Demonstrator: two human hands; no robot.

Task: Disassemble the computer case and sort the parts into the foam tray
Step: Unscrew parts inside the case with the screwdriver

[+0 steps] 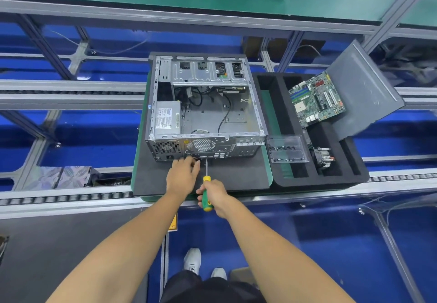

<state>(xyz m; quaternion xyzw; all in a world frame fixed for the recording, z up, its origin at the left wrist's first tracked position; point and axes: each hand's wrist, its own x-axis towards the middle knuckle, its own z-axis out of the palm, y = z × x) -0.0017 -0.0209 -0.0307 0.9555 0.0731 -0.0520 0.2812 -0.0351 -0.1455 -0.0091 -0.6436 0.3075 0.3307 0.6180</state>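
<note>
R hand (214,194) grips screwdriver (206,192); L fingers (189,163) relaxed on case (205,104); motherboard (316,100) in tray (354,172).

Your tabletop (71,198) is a roller conveyor line; a green board (137,160) sits on it, topped by a dark mat (236,175) carrying the open computer case (205,113), with the black foam tray (350,175) just right of it
</note>
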